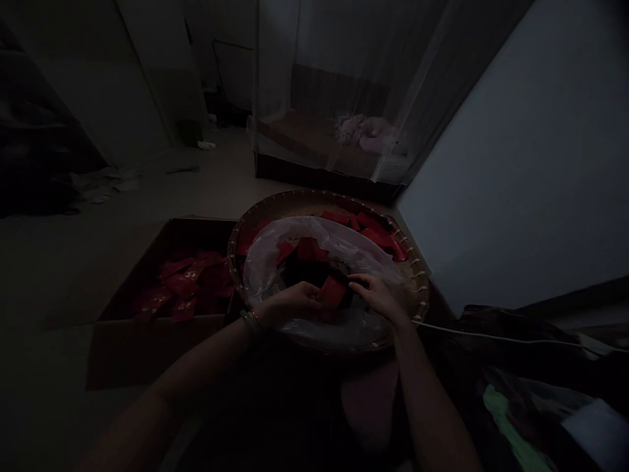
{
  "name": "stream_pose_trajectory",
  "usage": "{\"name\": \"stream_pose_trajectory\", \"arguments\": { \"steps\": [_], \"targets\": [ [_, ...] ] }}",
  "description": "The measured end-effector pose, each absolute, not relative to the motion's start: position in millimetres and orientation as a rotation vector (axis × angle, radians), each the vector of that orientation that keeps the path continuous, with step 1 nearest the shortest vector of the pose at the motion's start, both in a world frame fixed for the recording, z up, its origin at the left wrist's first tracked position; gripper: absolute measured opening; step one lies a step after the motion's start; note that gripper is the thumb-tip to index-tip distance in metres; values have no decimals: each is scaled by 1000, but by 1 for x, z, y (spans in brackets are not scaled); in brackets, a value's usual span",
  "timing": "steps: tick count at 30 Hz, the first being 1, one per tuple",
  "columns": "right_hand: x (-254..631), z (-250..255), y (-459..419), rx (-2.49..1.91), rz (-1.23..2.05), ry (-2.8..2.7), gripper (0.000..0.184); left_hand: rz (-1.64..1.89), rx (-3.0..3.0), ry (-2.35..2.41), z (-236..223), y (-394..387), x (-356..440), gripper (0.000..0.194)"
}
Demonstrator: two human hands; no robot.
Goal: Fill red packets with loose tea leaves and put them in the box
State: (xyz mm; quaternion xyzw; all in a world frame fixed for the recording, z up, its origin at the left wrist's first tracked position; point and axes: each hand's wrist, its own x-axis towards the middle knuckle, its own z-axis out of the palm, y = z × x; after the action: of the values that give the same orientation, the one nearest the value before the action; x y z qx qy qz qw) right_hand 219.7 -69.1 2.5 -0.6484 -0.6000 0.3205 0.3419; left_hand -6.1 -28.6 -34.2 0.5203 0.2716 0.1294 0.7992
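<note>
In the dim light a small red packet is pinched at its left edge by my left hand, which wears a bracelet. At the packet's upper right, my right hand has its thumb and fingers drawn together; whether something small sits between them is too dark to tell. Both hands are over an open clear plastic bag with a dark mass inside it. Several other red packets lie on that dark mass. A round woven tray holds the bag.
More red packets lie along the tray's far right side. On the left, a cardboard box contains many red packets with gold print. A white cord runs rightward. Beyond stands a netted bed; a pale wall borders the right.
</note>
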Motion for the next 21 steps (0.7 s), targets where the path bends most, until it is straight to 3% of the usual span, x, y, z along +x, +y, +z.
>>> {"name": "stream_pose_trajectory", "arguments": {
  "steps": [21],
  "targets": [
    [223,-4,-69,-1700,873,-1496,32,258,1098,591,-30,-29,-11,35]
  ]
}}
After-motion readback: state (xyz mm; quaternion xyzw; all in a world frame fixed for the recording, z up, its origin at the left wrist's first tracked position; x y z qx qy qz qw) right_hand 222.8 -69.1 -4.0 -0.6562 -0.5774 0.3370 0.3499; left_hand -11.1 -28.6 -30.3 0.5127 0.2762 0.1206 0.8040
